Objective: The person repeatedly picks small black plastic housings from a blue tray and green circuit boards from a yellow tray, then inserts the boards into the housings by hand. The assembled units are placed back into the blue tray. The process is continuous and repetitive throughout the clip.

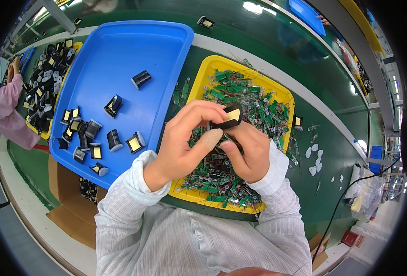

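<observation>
My left hand point(185, 138), its thumb wrapped in a tan bandage, grips a small black plastic housing point(229, 117) with a pale yellow pad on its face. Close beside it, my right hand point(249, 149) has its thumb and fingers pinched together at the housing's lower edge. Whatever lies between those right fingertips is hidden. Both hands are above a yellow tray point(288, 99) heaped with small green circuit boards point(263, 108) with thin wires. To the left, a blue tray point(120, 34) carries several similar black housings point(114, 139), some showing yellow pads.
A second yellow tray point(77, 50) full of black and grey parts stands at far left, near a person in a pink sleeve point(10, 103). White oval pieces point(315, 158) lie on the green table at right. An open cardboard box point(77, 211) sits below the blue tray.
</observation>
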Tool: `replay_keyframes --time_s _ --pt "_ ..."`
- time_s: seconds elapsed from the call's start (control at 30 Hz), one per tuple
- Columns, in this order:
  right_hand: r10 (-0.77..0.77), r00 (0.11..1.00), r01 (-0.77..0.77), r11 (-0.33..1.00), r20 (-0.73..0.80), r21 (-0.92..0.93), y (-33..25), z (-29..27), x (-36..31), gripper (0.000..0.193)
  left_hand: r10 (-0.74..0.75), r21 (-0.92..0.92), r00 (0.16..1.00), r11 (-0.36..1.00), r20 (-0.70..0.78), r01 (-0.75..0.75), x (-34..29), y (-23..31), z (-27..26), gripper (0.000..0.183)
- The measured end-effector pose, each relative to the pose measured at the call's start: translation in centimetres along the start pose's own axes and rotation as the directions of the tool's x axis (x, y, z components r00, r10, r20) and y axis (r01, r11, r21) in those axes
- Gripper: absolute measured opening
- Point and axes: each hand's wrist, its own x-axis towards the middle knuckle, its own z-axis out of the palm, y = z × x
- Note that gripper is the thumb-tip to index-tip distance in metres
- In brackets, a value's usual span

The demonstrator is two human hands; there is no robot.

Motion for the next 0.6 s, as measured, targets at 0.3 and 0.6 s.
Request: replay_keyframes --time_s 0.3,0.6 --pt "0.128 0.991 -0.128 0.992 0.037 -0.007 -0.1 0.1 -0.6 0.012 -0.09 -0.112 0.995 0.989 0.044 0.094 -0.4 0.0 0.3 0.018" --pt "0.151 0.988 -0.146 0.98 -0.029 0.133 -0.1 0.2 -0.6 0.007 -0.178 -0.247 0.978 0.948 0.111 0.201 0.0 0.4 0.0 0.018"
